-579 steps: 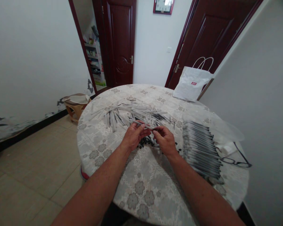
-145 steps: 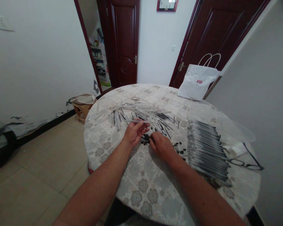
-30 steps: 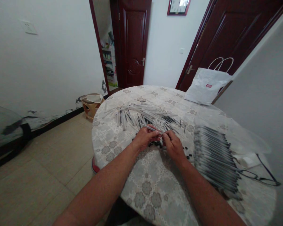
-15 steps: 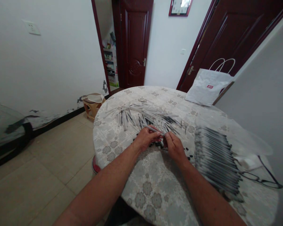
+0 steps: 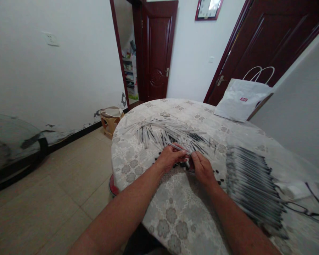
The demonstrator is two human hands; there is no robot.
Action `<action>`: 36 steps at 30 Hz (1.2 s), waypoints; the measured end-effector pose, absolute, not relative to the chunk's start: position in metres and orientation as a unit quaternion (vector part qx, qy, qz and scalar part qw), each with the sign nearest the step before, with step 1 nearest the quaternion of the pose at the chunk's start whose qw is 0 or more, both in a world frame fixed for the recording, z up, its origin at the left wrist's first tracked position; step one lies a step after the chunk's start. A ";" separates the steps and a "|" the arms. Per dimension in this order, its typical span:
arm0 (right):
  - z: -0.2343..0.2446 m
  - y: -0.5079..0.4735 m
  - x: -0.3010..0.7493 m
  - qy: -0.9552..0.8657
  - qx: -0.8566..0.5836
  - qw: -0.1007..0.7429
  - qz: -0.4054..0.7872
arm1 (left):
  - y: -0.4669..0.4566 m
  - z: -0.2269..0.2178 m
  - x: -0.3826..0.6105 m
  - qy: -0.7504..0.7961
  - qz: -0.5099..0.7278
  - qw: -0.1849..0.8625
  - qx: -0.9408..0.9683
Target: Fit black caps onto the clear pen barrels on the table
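Both hands meet over the middle of the table. My left hand is closed around a slim translucent pen barrel, whose far end sticks out up and to the left. At the barrel's near end, the fingers of my right hand are pinched together; any small part between them is hidden. Just beyond the hands lies a loose heap of pale pen barrels mixed with thin black refills. Small black caps are scattered under and beside the hands.
To the right, a stack of pens lies in rows beside eyeglasses and clear plastic. A white paper bag stands at the table's back right. A flowered cloth covers the round table. A stool stands on the left.
The view has shifted slightly, so everything appears a little farther right. Both hands keep nearly the same pose around the pen barrel.
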State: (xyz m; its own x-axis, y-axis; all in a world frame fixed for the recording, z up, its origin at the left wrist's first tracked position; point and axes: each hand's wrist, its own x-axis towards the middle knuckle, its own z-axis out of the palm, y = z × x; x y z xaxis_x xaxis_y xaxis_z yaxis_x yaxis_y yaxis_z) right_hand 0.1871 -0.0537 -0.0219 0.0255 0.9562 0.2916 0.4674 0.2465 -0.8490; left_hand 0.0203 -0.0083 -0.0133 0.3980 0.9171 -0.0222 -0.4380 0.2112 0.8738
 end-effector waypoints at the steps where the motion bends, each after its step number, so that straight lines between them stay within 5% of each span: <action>1: -0.022 -0.054 0.187 -0.642 -0.552 0.460 0.268 | -0.009 -0.013 0.020 0.287 0.469 0.723 0.419; 26: -0.010 -0.057 0.185 -0.675 -0.527 0.472 0.209 | -0.006 0.018 -0.003 0.357 0.376 0.654 0.550; 36: -0.014 -0.053 0.193 -0.671 -0.553 0.481 0.111 | -0.018 0.016 -0.075 0.515 0.334 0.361 0.703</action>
